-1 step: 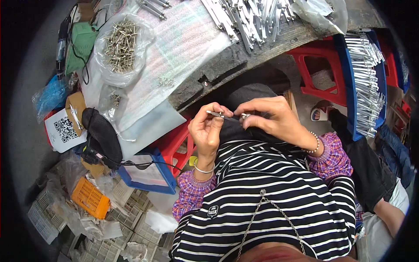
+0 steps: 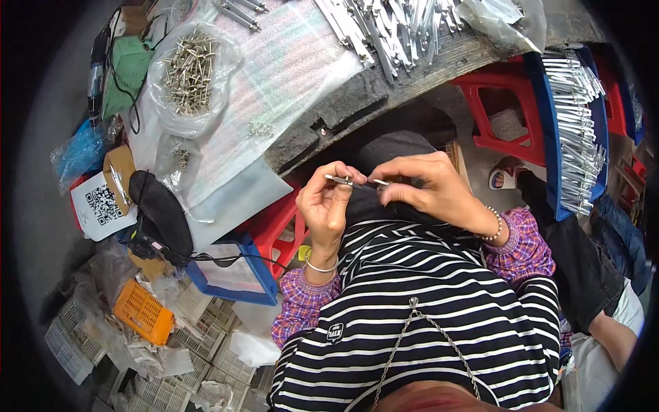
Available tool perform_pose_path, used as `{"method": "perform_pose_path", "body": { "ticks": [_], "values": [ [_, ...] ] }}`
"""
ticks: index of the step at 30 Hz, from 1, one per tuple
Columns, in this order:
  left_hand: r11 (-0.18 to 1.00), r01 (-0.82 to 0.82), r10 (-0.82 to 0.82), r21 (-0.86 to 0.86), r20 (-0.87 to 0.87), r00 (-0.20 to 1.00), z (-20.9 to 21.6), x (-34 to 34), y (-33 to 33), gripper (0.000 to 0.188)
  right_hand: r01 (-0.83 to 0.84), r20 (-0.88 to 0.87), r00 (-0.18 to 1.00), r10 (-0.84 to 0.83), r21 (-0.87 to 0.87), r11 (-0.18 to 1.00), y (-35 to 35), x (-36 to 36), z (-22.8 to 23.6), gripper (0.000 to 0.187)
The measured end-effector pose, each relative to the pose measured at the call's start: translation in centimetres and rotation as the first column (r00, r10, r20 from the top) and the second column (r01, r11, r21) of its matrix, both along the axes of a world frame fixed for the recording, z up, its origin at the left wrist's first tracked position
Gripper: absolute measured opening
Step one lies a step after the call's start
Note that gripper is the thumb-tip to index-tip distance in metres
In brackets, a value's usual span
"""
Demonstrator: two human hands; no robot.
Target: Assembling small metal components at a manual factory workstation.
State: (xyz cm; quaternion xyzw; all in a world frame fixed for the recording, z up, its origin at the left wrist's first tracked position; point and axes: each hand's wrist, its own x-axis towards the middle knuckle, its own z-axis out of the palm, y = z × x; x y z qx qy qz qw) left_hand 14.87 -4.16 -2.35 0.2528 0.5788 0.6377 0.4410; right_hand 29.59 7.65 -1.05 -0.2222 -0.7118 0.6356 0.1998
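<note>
Over my lap, my left hand is closed, pinching a slim metal strip between thumb and fingers. A small upright metal bit shows on that strip beside the fingertips. Just to the right, my right hand pinches a small silvery metal pin between thumb and forefinger. The pin points toward the left hand's strip; I cannot tell whether they touch. On the table, a clear plastic bag holds many metal screws. Similar metal strips lie heaped at the table's far edge.
A blue tray full of metal strips rests on red stools at the right, near another person's leg. At the left are a black pouch, a blue tray and an orange basket.
The small pin in my right fingers has turned: its blunt end showed before, and now its slim length does. My left hand has stayed in place.
</note>
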Motion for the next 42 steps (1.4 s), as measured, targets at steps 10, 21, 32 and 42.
{"method": "perform_pose_path", "body": {
  "ticks": [10,21,32,42],
  "values": [
    [0.998,0.025,-0.022,0.063,-0.053,0.998,-0.1,0.0,-0.3,0.011,0.005,-0.027,1.0,-0.003,0.075,0.997,-0.8,-0.4,0.3,0.019],
    [0.997,0.022,-0.013,0.067,-0.129,0.992,0.3,0.4,-0.2,0.011,0.046,-0.055,0.998,-0.041,0.107,0.993,-1.4,-0.4,-0.1,0.017],
    [0.997,0.072,-0.041,0.034,-0.56,0.828,0.8,0.0,0.6,0.006,0.025,-0.031,0.999,-0.007,0.63,0.776,-1.2,-0.1,0.3,0.027],
    [0.988,0.056,-0.134,-0.146,-0.605,0.785,1.5,0.2,0.3,0.009,-0.022,0.014,1.0,0.018,0.726,0.687,-1.7,-0.5,-0.8,0.01]
  ]
}}
